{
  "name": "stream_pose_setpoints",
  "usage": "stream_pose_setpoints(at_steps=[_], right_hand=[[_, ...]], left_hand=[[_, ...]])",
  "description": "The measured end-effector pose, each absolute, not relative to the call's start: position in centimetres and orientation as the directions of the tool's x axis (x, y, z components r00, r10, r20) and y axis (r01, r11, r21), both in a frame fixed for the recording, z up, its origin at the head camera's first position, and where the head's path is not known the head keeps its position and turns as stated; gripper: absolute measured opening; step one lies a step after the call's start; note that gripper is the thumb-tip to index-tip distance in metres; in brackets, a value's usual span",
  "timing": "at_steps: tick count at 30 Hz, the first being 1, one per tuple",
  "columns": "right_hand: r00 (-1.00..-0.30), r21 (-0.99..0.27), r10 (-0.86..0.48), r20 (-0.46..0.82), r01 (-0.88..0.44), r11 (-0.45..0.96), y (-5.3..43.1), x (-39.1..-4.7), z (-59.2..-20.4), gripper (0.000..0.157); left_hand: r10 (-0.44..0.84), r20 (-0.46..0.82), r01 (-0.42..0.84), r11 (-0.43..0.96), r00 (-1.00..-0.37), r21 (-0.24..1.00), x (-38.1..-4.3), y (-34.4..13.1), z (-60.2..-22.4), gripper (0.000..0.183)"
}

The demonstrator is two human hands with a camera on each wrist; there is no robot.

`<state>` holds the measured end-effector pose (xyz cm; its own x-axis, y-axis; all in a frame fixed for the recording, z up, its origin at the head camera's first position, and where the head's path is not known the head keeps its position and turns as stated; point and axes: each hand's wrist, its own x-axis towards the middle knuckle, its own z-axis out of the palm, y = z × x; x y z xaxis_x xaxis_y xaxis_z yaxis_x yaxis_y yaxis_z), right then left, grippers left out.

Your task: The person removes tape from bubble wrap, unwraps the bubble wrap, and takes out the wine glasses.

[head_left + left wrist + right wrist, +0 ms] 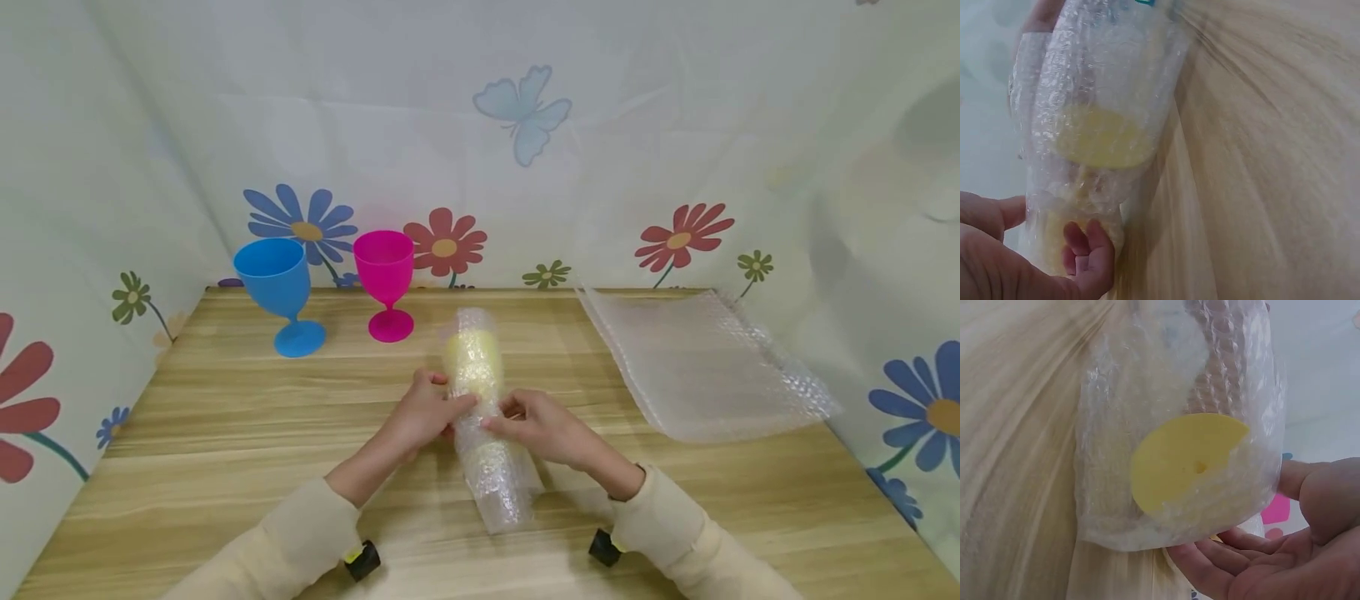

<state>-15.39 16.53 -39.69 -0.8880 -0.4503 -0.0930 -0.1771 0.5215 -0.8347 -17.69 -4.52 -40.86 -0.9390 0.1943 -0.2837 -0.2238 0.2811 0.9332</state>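
A yellow goblet (474, 358) lies rolled in bubble wrap (497, 493) near the middle of the table, its bowl toward the back. My left hand (429, 410) holds the roll from the left, thumb on top. From the right, my right hand (546, 427) grips it around the middle with thumb and fingers. Through the clear layers in the right wrist view, the round yellow foot (1175, 465) shows at the open end of the wrap. In the left wrist view, the fingers (1102, 250) curl at the wrapped bowl.
Toward the back left of the wooden table (225, 433) stand a blue goblet (273, 275) and a pink goblet (386, 267), both upright. A flat sheet of bubble wrap (697, 367) lies at the right. Behind hangs a white cloth (375, 108) with printed flowers.
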Motion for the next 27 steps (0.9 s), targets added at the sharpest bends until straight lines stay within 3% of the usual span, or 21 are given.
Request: stream_pose_setpoints(at_steps=[6, 11, 15, 22, 27], right_hand=[[-0.871, -0.869, -0.484, -0.081, -0.176, 0.463, 16.6, -15.4, -39.7, 0.02], [-0.865, -0.924, -0.49, -0.111, -0.091, 0.371, 16.8, -15.3, -39.9, 0.022], [-0.85, -0.961, -0.508, -0.136, -0.012, 0.278, 16.6, -15.3, -40.2, 0.026], [-0.85, -0.97, -0.5, -0.167, 0.051, 0.237, 16.3, -15.4, -40.7, 0.033], [-0.913, -0.94, -0.391, -0.12, -0.022, 0.342, 16.0, -15.6, -40.9, 0.023]], left_hand=[[0.307, -0.353, -0.346, 0.079, -0.884, 0.935, -17.6, -5.2, -40.4, 0.074], [0.403, -0.337, -0.341, 0.066, -0.851, 0.938, -17.3, -5.8, -39.8, 0.084], [0.399, -0.329, -0.337, 0.052, -0.856, 0.94, -17.3, -5.9, -39.9, 0.084], [0.314, -0.302, -0.27, 0.142, -0.9, 0.952, -17.3, -5.9, -40.1, 0.083], [0.258, -0.247, -0.184, 0.243, -0.934, 0.952, -17.2, -6.0, -40.0, 0.084]])
